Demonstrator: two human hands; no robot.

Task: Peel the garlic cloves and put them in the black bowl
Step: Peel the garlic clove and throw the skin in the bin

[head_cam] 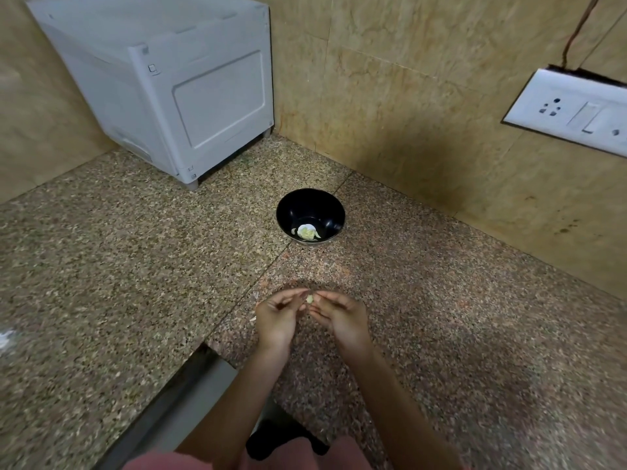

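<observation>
pinching one garlic clove between two hands, left hand and right hand.

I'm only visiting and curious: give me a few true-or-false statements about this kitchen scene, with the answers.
1. The black bowl already has some garlic in it. True.
2. Both hands lie flat and hold nothing. False: the left hand and the right hand pinch a small clove between their fingertips.
3. The bowl stands farther from the person than the hands do. True.
4. A white box stands to the right of the bowl. False: the white box is at the back left, and a wall socket is on the right.
</observation>
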